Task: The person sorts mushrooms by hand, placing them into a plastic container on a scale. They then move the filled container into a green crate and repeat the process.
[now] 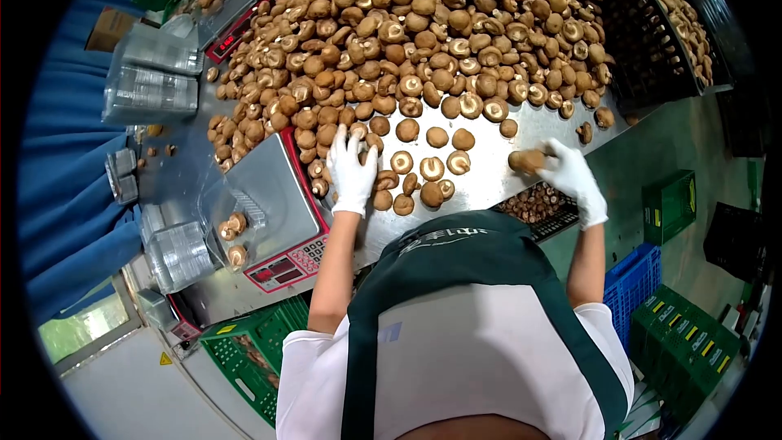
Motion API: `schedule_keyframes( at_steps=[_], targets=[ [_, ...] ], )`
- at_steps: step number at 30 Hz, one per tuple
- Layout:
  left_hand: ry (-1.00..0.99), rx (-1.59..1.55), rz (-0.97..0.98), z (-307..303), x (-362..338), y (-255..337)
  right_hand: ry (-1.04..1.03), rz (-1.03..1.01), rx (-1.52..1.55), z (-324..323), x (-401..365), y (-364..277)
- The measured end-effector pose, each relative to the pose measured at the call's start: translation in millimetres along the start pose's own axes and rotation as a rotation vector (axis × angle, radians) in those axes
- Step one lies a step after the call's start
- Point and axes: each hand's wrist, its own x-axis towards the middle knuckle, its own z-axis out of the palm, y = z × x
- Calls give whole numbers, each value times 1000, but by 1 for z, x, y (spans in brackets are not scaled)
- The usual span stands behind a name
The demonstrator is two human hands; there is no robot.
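My left hand [353,175], in a white glove, reaches to the near edge of a large heap of brown shiitake mushrooms [423,4]. Its fingers are apart and touch mushrooms there; whether one is gripped is hard to see. Over the right edge of the metal table [481,187], my gloved right hand [574,179] pinches a brown shiitake mushroom [528,161]. Between the hands several loose mushrooms [432,168] lie on the metal, some caps down with pale undersides showing. Left of my left hand, a red-framed scale [281,187] bears a clear plastic tray [252,232] with a few mushrooms.
Stacked clear plastic trays [151,85] stand along the left side, near a second scale [232,37]. A black crate [664,33] of mushrooms is at the upper right. Below the table edge sits another mushroom-filled crate [542,208]. Green crates [684,350] and a blue crate [635,285] stand on the floor.
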Motion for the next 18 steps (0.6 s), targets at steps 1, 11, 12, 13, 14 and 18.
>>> schedule_keyframes(
  at_steps=[1,11,12,13,14,18],
  targets=[
    [-18,0,2,2,8,1,-4,25,-144,-5,-7,26],
    [-383,231,323,55,-16,82,108,-6,-49,4,36,4],
    [-395,250,357,48,-18,81,101,-96,-54,9,49,-5],
    [-388,224,376,42,-22,78,128,-110,-83,17,64,-13],
    [-382,198,393,36,-27,74,153,-124,-111,26,79,-21],
    [-439,130,368,16,-50,53,386,-231,-356,62,126,-51]
  ],
)
